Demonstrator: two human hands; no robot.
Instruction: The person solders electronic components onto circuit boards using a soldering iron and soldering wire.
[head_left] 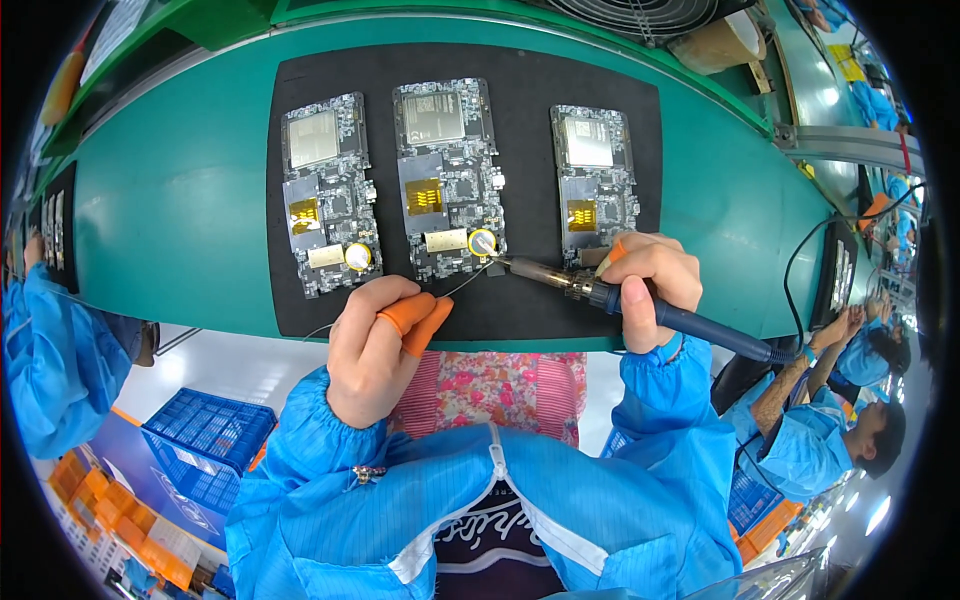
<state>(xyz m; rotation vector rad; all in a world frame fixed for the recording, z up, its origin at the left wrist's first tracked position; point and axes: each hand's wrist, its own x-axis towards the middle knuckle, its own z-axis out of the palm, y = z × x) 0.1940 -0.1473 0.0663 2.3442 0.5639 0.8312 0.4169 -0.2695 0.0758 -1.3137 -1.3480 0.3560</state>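
My right hand (662, 278) grips a soldering iron (705, 330) with a dark blue handle. The iron's tip points left, at the lower edge of a yellow-rimmed round coin cell (482, 242) on the middle circuit board (461, 158). Pinched in my left hand (365, 350), which wears orange finger cots, is a thin solder wire (466, 283); its end reaches close to the iron's tip. Another circuit board (343, 187) with a similar coin cell (358, 257) lies to the left. On the right, my right hand partly hides the lower end of a third board (597, 187).
A black mat (530, 75) lies under the boards on a green bench (180, 220). The iron's black cable (790, 275) runs off to the right. A fan (640, 15) and a tape roll (722, 45) stand at the back. Co-workers sit at both sides; a blue crate (205, 430) is lower left.
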